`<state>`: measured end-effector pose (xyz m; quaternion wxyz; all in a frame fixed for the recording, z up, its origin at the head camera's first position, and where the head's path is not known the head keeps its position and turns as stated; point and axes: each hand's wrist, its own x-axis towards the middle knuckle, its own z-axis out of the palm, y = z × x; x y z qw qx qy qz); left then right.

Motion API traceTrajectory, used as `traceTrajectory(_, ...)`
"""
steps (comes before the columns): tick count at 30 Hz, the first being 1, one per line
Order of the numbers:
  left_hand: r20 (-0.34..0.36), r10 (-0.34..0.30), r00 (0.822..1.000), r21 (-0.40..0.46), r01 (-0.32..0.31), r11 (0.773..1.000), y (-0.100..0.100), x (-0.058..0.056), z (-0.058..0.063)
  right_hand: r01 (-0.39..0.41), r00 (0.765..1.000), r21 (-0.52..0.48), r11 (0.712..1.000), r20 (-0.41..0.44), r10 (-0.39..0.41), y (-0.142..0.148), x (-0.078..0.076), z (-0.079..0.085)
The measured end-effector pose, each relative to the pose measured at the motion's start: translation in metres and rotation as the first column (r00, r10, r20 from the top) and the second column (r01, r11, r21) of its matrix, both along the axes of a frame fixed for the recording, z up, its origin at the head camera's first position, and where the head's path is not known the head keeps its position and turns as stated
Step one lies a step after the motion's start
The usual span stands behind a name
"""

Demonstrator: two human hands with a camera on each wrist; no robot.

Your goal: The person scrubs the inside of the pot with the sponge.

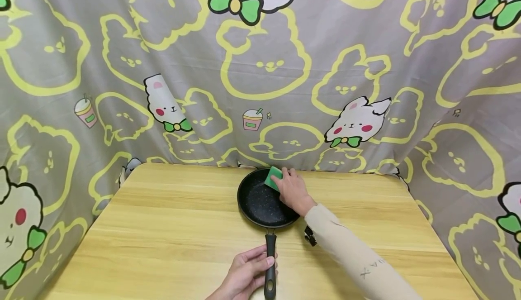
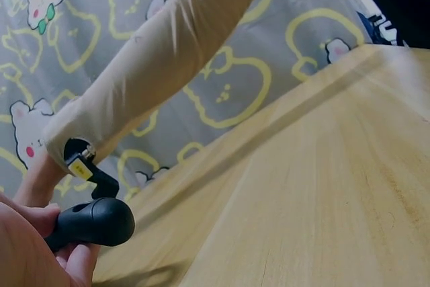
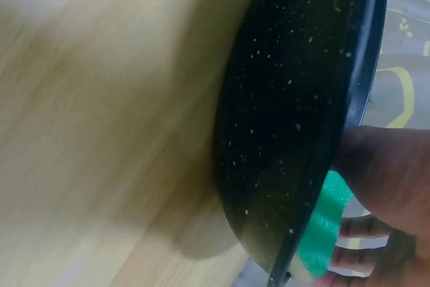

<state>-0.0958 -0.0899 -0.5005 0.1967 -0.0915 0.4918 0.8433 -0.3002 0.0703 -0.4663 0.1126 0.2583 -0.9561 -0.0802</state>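
A black speckled frying pan (image 1: 260,200) sits at the far middle of the table, its handle pointing toward me. My left hand (image 1: 247,270) grips the black handle (image 1: 270,259), thumb on top and fingers beneath; the handle's rounded end (image 2: 111,222) shows in the left wrist view. Inside the pan near its far right wall, my right hand (image 1: 294,190) holds a green sponge (image 1: 273,178) between thumb and fingers. The right wrist view shows the pan's outer side (image 3: 289,99), with the sponge (image 3: 324,226) just past the rim and partly hidden by it.
The pan stands on a wood-grain table (image 1: 163,227). A patterned curtain (image 1: 195,64) hangs along the table's back and sides. A small black camera mount (image 1: 310,235) sits under the right sleeve (image 1: 350,245), which crosses the table's right half.
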Motion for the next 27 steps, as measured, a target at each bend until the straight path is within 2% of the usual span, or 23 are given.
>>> traceTrajectory(4,0.01,0.005,1.0,-0.008,-0.005,1.0,0.001,-0.001,0.001,0.017,1.0,0.031,0.999,0.011,-0.017,0.004,0.003,0.002)
traceTrajectory(13,0.022,0.009,1.0,-0.009,-0.009,1.0,0.001,-0.001,0.002,-0.004,0.999,0.057,0.998,0.05,0.001,0.012,0.005,0.004)
traceTrajectory(21,0.039,0.005,0.999,-0.02,-0.004,1.0,0.001,-0.002,0.001,0.031,0.983,0.049,0.998,0.177,-0.04,0.017,0.015,0.014)
traceTrajectory(27,0.041,0.002,0.999,-0.021,-0.001,1.0,0.001,-0.002,0.001,0.036,0.973,0.069,0.997,0.225,-0.051,0.02,0.021,0.021)
